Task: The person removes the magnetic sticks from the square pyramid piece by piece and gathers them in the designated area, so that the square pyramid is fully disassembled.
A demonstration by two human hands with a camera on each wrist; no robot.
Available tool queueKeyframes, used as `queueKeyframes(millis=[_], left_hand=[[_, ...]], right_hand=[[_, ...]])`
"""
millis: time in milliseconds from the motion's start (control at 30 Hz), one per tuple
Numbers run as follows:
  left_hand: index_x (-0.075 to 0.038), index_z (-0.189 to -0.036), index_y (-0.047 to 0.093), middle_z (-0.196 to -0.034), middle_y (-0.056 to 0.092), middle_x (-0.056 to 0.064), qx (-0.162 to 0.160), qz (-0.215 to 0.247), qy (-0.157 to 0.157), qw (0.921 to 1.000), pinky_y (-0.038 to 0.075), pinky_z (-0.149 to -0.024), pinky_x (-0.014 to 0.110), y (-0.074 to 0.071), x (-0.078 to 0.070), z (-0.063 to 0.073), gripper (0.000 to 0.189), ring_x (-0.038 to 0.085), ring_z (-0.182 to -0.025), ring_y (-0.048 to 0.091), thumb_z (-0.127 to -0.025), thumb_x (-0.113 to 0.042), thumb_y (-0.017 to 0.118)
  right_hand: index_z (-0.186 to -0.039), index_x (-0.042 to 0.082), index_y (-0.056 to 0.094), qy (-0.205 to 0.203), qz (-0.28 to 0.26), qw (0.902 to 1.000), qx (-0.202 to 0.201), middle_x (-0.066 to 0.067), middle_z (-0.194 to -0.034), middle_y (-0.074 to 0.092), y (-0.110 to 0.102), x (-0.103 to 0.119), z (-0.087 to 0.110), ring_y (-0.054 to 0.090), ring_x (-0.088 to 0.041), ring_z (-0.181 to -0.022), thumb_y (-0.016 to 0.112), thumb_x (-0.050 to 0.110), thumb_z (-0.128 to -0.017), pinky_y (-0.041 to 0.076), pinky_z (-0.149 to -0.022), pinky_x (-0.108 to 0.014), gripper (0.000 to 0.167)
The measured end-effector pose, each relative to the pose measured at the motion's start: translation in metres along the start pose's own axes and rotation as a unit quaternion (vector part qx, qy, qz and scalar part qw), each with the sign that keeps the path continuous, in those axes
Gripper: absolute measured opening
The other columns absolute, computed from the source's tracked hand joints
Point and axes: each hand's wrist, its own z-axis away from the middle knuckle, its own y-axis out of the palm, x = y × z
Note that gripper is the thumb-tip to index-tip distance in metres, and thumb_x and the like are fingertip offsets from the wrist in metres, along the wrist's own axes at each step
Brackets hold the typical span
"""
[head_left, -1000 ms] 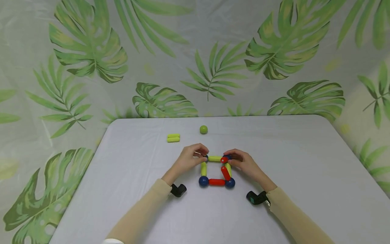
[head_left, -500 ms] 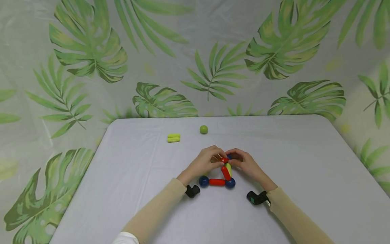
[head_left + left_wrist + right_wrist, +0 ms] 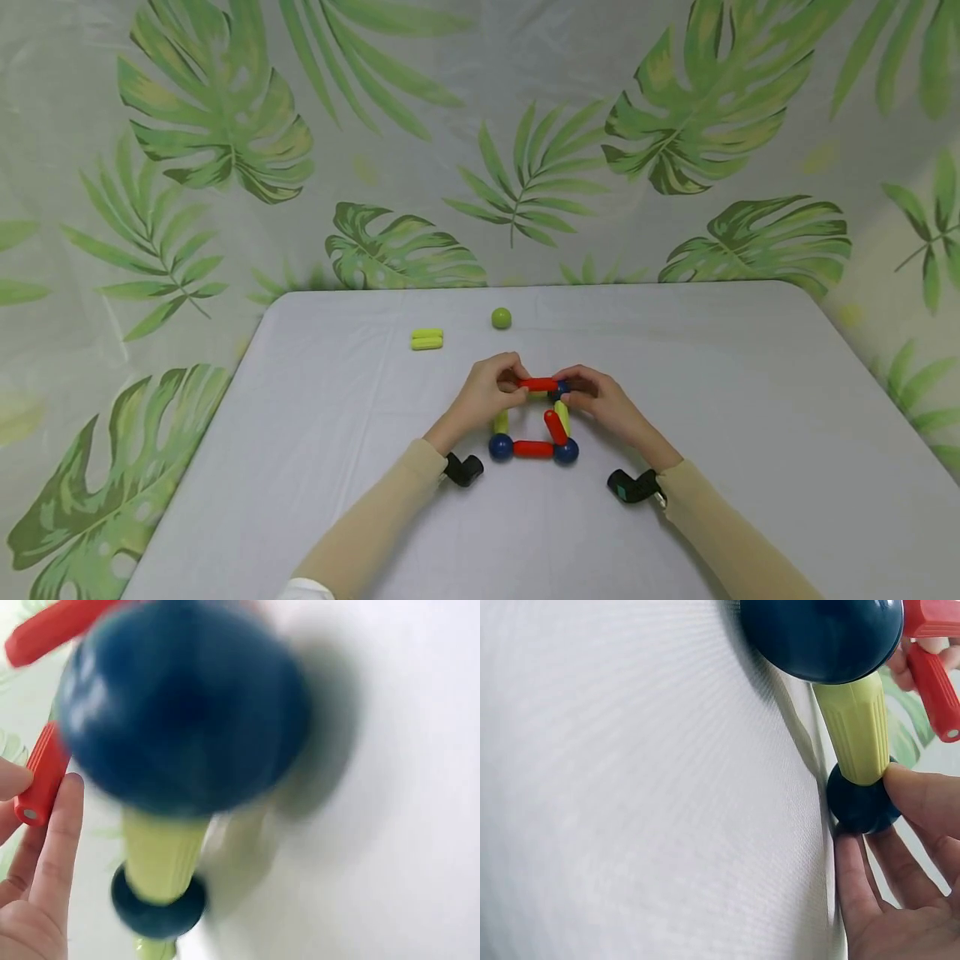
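My left hand (image 3: 483, 396) pinches a red rod (image 3: 538, 384) between thumb and fingers, level above the far side of a square frame of rods and balls. The rod's right end is close to the far right blue ball (image 3: 862, 799); whether they touch, I cannot tell. Thumb and fingers of my right hand (image 3: 600, 404) grip that ball. Yellow-green rods (image 3: 853, 727) form the frame's sides, and a red rod (image 3: 533, 449) joins the two near blue balls (image 3: 501, 447). Another red rod (image 3: 556, 427) slants up from the near right ball. My left hand hides the far left corner.
Two yellow-green rods (image 3: 427, 339) lie side by side on the white table (image 3: 337, 375), behind and left of the frame. A green ball (image 3: 501, 318) sits near the table's back edge. Leaf-patterned cloth (image 3: 405, 250) hangs behind.
My left hand left the far left ball, moved right and took hold of the red rod by my right hand. That rod has swung to point left. My right hand stays on its ball.
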Motion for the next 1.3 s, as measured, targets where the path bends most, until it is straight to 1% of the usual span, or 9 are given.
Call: queueKeyframes(millis=[167,333,533,633,733,867,1033,1167,1300], left_hand=[[-0.009,-0.095,0.061,-0.097,0.063,0.002,-0.031,-0.011,-0.022,0.9992,0.053,-0.079,0.024,-0.018,0.001,0.005,0.016,0.014,-0.087,0.063,-0.085,0.003,0.066],[-0.006,-0.096,0.065,-0.095,0.066,0.005,-0.093,-0.024,-0.041,0.9945,0.053,-0.079,0.028,-0.047,0.015,0.016,0.016,0.017,-0.086,0.063,-0.084,0.005,0.067],[-0.001,-0.096,0.066,-0.1,0.066,0.012,-0.16,-0.042,-0.094,0.9818,0.054,-0.08,0.032,-0.084,0.034,0.028,0.016,0.025,-0.09,0.064,-0.083,0.007,0.068],[0.0,-0.096,0.066,-0.102,0.065,0.014,-0.177,-0.06,-0.119,0.9751,0.053,-0.081,0.034,-0.1,0.043,0.032,0.016,0.027,-0.094,0.064,-0.082,0.008,0.068],[0.0,-0.095,0.066,-0.101,0.066,0.016,-0.189,-0.082,-0.139,0.9688,0.053,-0.08,0.035,-0.111,0.049,0.033,0.015,0.028,-0.093,0.065,-0.082,0.008,0.069],[0.0,-0.094,0.067,-0.099,0.067,0.016,-0.192,-0.115,-0.159,0.9615,0.053,-0.078,0.037,-0.118,0.054,0.031,0.015,0.029,-0.091,0.065,-0.081,0.007,0.069],[0.0,-0.094,0.066,-0.097,0.067,0.014,-0.186,-0.144,-0.184,0.9544,0.052,-0.072,0.034,-0.12,0.059,0.026,0.015,0.026,-0.086,0.063,-0.081,0.005,0.069],[0.0,-0.093,0.064,-0.094,0.065,0.015,-0.187,-0.154,-0.186,0.9522,0.051,-0.068,0.033,-0.122,0.061,0.022,0.012,0.025,-0.081,0.061,-0.082,0.005,0.068],[0.0,-0.091,0.063,-0.093,0.064,0.015,-0.191,-0.161,-0.184,0.9508,0.051,-0.069,0.033,-0.123,0.061,0.02,0.012,0.025,-0.081,0.061,-0.083,0.006,0.068]], right_hand=[[-0.123,0.002,0.058,0.004,0.005,1.0,-0.001,-0.017,-0.125,0.056,0.0,0.003,0.001,0.053,-0.033,-0.113,0.059,0.006,-0.094,0.041,-0.099,-0.049,0.03],[-0.125,0.001,0.057,0.004,0.006,1.0,0.001,-0.018,-0.127,0.054,0.001,0.003,0.002,0.052,-0.033,-0.114,0.059,0.006,-0.094,0.042,-0.098,-0.048,0.031],[-0.124,0.002,0.057,0.009,0.007,0.9999,-0.001,-0.018,-0.126,0.055,0.001,0.002,0.002,0.053,-0.033,-0.114,0.059,0.005,-0.094,0.043,-0.097,-0.048,0.03],[-0.123,0.002,0.057,0.01,0.01,0.9999,-0.001,-0.018,-0.125,0.055,0.002,0.002,0.001,0.053,-0.033,-0.113,0.059,0.005,-0.094,0.043,-0.097,-0.047,0.029],[-0.123,0.001,0.057,0.009,0.013,0.9999,-0.001,-0.018,-0.125,0.055,0.003,0.001,0.0,0.053,-0.033,-0.113,0.058,0.004,-0.094,0.043,-0.097,-0.047,0.029],[-0.123,0.001,0.057,0.006,0.013,0.9999,-0.001,-0.018,-0.125,0.055,0.003,0.0,0.0,0.053,-0.034,-0.113,0.058,0.004,-0.094,0.043,-0.098,-0.048,0.029],[-0.123,0.0,0.057,0.004,0.013,0.9999,-0.001,-0.018,-0.125,0.055,0.004,0.001,0.0,0.053,-0.034,-0.113,0.057,0.003,-0.094,0.042,-0.098,-0.048,0.029],[-0.123,0.0,0.057,0.004,0.013,0.9999,-0.001,-0.018,-0.125,0.055,0.004,0.001,0.001,0.053,-0.034,-0.112,0.057,0.003,-0.094,0.043,-0.097,-0.048,0.029],[-0.122,0.001,0.057,0.003,0.015,0.9999,-0.002,-0.018,-0.124,0.056,0.004,0.001,0.001,0.054,-0.033,-0.111,0.057,0.003,-0.094,0.044,-0.096,-0.047,0.029]])
